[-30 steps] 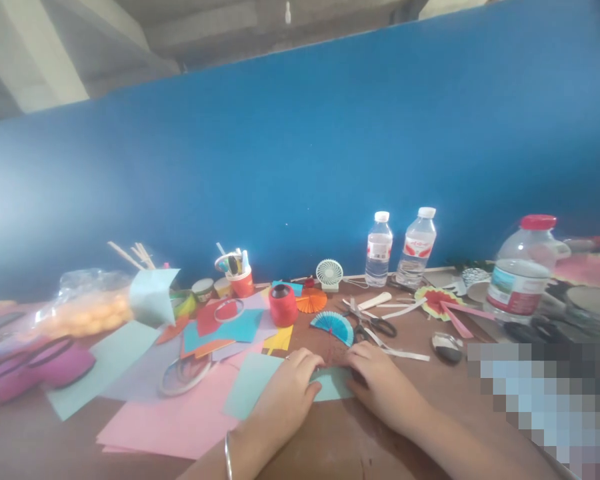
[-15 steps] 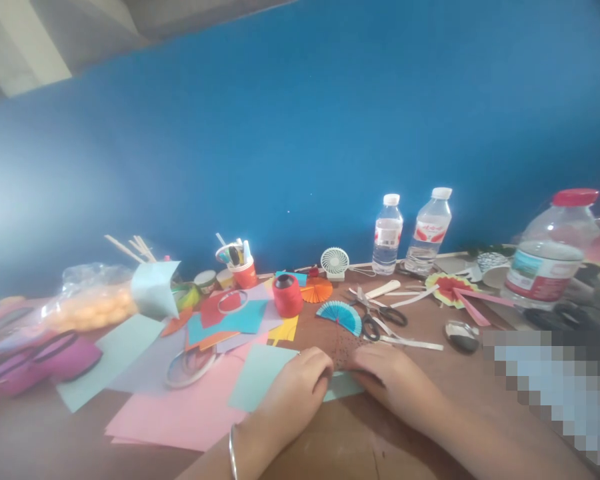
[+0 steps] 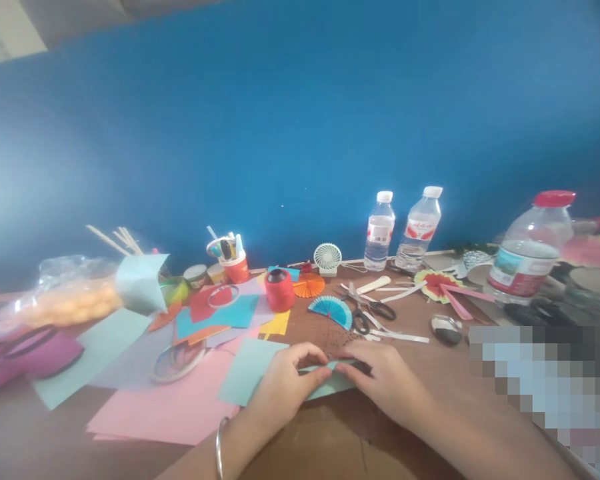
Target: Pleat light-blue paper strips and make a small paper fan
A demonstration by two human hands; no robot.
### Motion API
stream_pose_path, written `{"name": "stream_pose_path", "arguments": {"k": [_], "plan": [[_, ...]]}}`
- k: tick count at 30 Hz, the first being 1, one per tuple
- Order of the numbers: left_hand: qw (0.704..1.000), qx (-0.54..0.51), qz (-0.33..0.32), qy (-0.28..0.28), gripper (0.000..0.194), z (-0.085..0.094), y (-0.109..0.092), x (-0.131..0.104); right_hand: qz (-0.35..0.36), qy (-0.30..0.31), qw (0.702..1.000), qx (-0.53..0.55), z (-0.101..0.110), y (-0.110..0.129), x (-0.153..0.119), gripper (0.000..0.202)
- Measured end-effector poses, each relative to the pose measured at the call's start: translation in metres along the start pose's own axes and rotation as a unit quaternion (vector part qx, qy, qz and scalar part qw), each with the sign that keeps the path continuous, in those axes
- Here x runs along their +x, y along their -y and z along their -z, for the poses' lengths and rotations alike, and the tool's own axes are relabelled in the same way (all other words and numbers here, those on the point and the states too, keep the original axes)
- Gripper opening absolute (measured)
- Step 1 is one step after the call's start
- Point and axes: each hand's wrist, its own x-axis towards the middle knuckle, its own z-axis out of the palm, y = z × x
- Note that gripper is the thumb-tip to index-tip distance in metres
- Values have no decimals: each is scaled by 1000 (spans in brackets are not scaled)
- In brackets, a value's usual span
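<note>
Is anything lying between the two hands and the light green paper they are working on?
Nothing visible does. The left hand and the right hand both rest directly on the light green paper. The blue paper fan and scissors lie farther back, apart from it.

The paper [image 3: 336, 381] lies largely hidden beneath the fingers of the left hand [image 3: 283, 385] and right hand [image 3: 387, 381]. A pixelated block [image 3: 545, 380], right of the fingers, conceals the table there. Both forearms are cut off at the bottom edge.
</note>
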Motion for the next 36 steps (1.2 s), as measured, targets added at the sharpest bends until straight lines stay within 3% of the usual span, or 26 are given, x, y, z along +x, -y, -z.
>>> {"name": "stream_pose_path", "arguments": {"k": [3,9,14,20,25,32,36], "plan": [[1000,-14,9,-7,23,0,1,-1,-74,14,997,36,0,3,2,16],[998,-37,45,-28,28,0,4,2,-141,34,986,84,2,4,5,19],[994,-53,75,-59,35,0,6,4,-145,23,984,99,2,3,4,21],[990,-93,93,-52,41,-1,8,3,-156,15,981,113,2,2,3,26],[993,-66,81,-52,38,-1,8,3,-153,13,983,102,3,3,2,28],[998,18,60,-26,28,-7,-3,-2,-109,23,990,88,-2,11,-1,16],[1000,-8,17,-18,22,-9,-9,-6,-99,37,991,83,-5,9,-1,18]]}}
